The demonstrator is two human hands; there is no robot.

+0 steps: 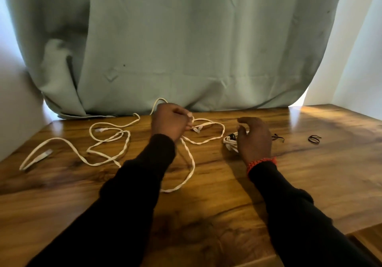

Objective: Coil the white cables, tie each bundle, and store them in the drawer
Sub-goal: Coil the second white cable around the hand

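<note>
A long white flat cable [107,140] sprawls in loose loops over the left and middle of the wooden table [206,204]. My left hand [170,122] is a fist gripping a stretch of that cable near one plug end, raised a little above the table. A coiled white bundle [229,142] with a black tie on it lies under my right hand [253,136], whose curled fingers hold the coil against the table. Two black hair ties [314,139] [278,137] lie to the right of the coil.
A grey-green curtain [186,49] hangs along the back edge of the table. White walls [361,70] stand at both sides. At the bottom right corner a lower wooden ledge [368,237] shows below the table's edge.
</note>
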